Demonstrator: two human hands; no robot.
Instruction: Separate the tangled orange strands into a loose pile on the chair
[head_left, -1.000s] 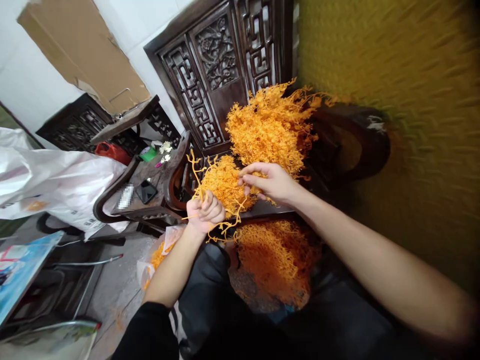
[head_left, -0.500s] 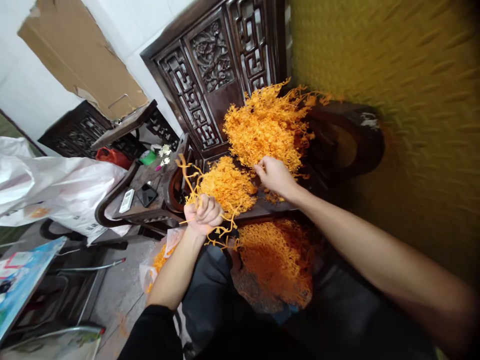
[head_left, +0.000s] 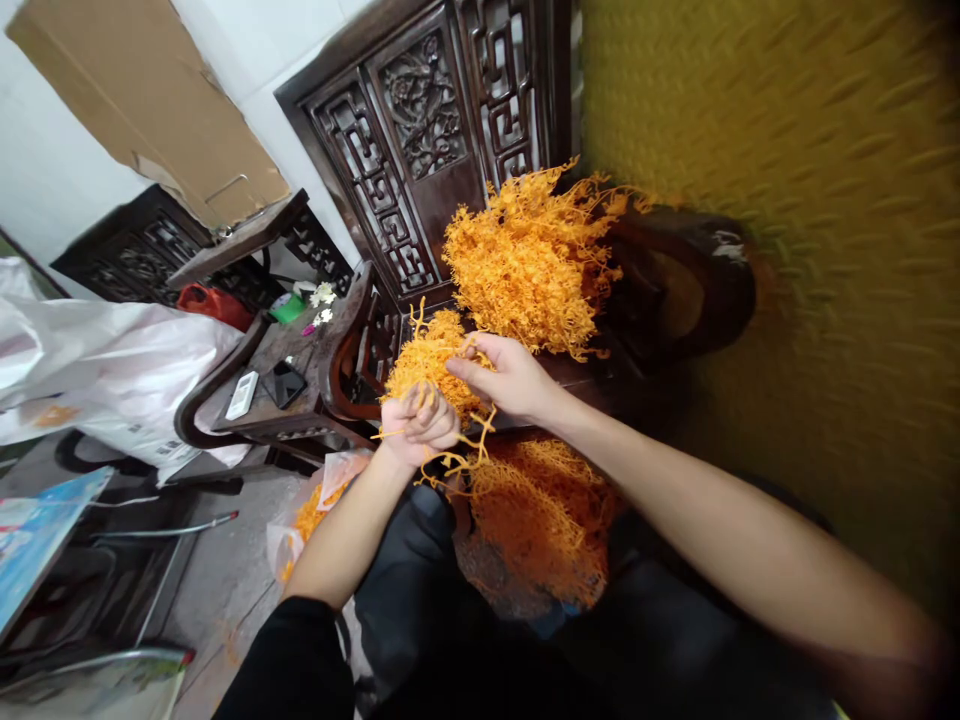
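My left hand [head_left: 418, 428] is closed around a bunch of orange plastic sprigs [head_left: 420, 360] whose stems hang out below the fist. My right hand [head_left: 501, 378] pinches the top of that same bunch, right beside my left hand. Behind them a big heap of orange sprigs [head_left: 525, 265] lies on the seat of a dark carved wooden chair [head_left: 420, 130]. Another pile of orange sprigs [head_left: 540, 510] rests lower down, on my lap.
A dark side table [head_left: 300, 350] to the left carries a phone [head_left: 283, 384], a white remote [head_left: 241, 394] and small white flowers [head_left: 322, 294]. White plastic bags [head_left: 105, 370] lie further left. A bag of orange bits [head_left: 307, 520] sits on the floor. A yellow wall [head_left: 810, 250] fills the right.
My right hand came back from the big heap on the chair to the bunch in my left hand. My left hand stayed closed on its bunch.
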